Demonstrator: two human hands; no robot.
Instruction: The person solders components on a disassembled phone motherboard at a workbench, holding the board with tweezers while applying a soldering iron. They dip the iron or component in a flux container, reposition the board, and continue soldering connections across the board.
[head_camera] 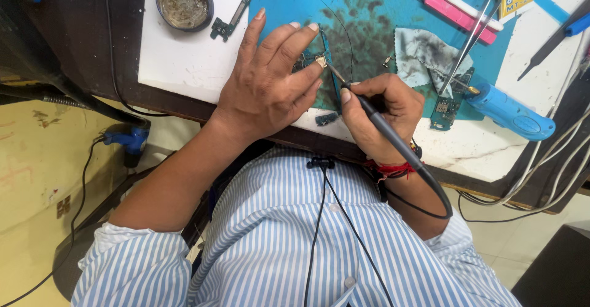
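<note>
A small circuit board (314, 61) is seen on the blue mat (369, 12), which lies on the white surface (184, 61). The board is dark green-blue, narrow, with a small pale metallic part near its middle; most of it is hidden under the fingers. It lies at the near edge of the mat, beside a dark sooty stain.

The left hand (267, 82) is laid flat over the board with fingers spread, the fingertips pressed down on the board's left part. The right hand (381, 113) is closed in a pen grip around a dark soldering iron (384, 132), whose thin tip is set on the pale part of the board. The iron's black cable is looped down past the wrist, where a red thread band (390, 170) is worn.

Right of the board, on the mat, a stained grey cloth (421, 52) is seen, and further right a second green board (447, 104) with tweezers (470, 43) laid across it. A blue tool handle (510, 113) is placed just right of that. Beyond the board, a pink-and-white tool (458, 12) lies at the mat's far edge. Left of the mat, a round tin (183, 3) of dull residue and a long narrow board strip (236, 12) are set on the surface. A small dark piece (327, 119) lies at the surface's near edge, just below the board.
</note>
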